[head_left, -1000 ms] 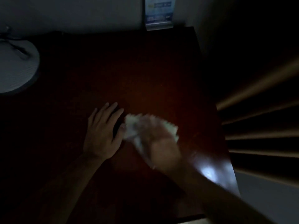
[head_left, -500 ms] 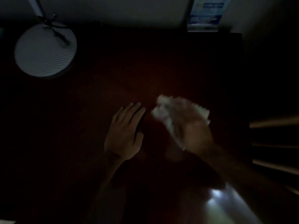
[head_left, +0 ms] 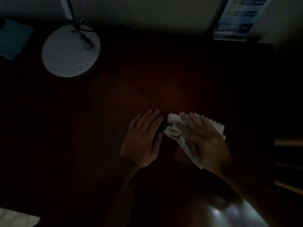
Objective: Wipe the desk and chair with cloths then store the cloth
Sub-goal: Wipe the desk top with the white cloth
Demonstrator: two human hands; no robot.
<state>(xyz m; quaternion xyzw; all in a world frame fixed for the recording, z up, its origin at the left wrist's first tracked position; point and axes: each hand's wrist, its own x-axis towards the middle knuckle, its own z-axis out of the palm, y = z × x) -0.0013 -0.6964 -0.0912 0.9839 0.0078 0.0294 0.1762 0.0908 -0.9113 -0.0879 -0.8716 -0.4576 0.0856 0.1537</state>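
Observation:
The scene is very dark. A dark red-brown wooden desk (head_left: 147, 79) fills the view. My right hand (head_left: 206, 141) lies flat on a white cloth (head_left: 175, 126) with a zigzag edge, pressing it onto the desk right of centre. My left hand (head_left: 142, 141) rests palm down on the bare desk just left of the cloth, fingers together and pointing away from me, a small gap between it and the cloth. No chair can be made out.
A round white ribbed lamp base (head_left: 70, 51) with its stem stands at the back left. A teal object (head_left: 13, 38) lies left of it. A blue-and-white leaflet stand (head_left: 237, 18) leans at the back right. Pale slats (head_left: 288, 143) show beyond the desk's right edge. Something white (head_left: 16, 217) sits at bottom left.
The view has swung left, bringing the lamp base further in. My right hand with the cloth has shifted over the desk and is sharp now. My left hand has stayed flat.

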